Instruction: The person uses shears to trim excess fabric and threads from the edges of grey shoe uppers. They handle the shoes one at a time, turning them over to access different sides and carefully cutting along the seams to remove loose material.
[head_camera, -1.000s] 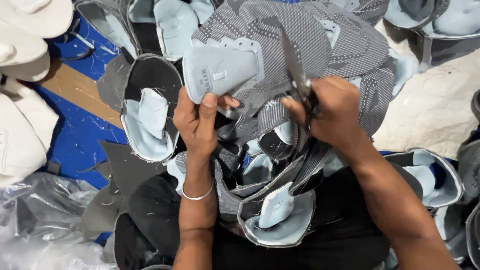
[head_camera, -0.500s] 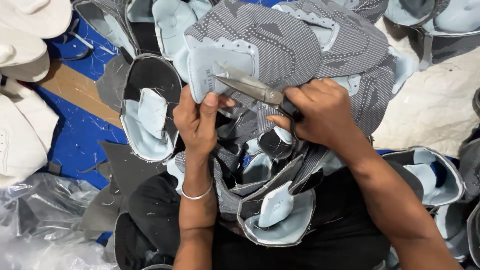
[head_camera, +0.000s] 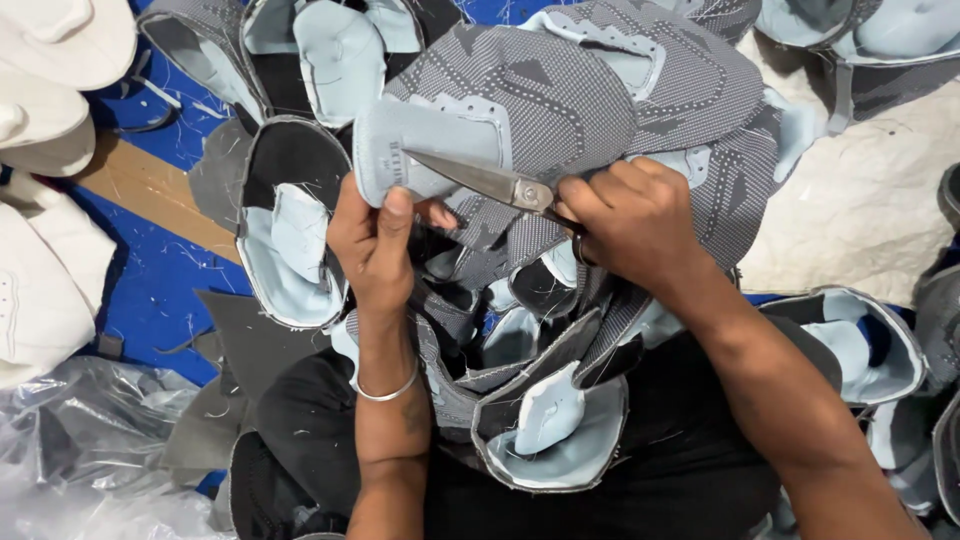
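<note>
My left hand (head_camera: 375, 245) is closed on the pale blue tongue (head_camera: 415, 150) of a grey knitted shoe upper (head_camera: 560, 100), thumb pressed flat against its lower edge, and it holds the piece up just above my lap. My right hand (head_camera: 630, 225) is wrapped around the handles of a pair of metal scissors (head_camera: 490, 182) — fingers curled tight through them — with the blades pointing across toward my left thumb. The blades lie nearly shut, and their tip rests against the underside of the tongue, right beside my left fingers. A thin silver bangle (head_camera: 388, 385) sits on my left wrist.

Below both hands, on my black trousers (head_camera: 660, 470), lies a heap of more grey uppers; the nearest one (head_camera: 550, 425) sits open between my forearms and shows its light blue lining. Just left of my left hand another upper (head_camera: 285, 225) lies on its back, black outside and pale blue within. Further left, well apart from my hands, are white shoe pieces (head_camera: 50, 120) on a blue floor (head_camera: 150, 290), with crumpled clear plastic (head_camera: 80, 450) below them. Beyond my right hand a white sack-like cloth (head_camera: 860, 210) covers the ground, and more finished uppers (head_camera: 860, 345) lie beside my right forearm.
</note>
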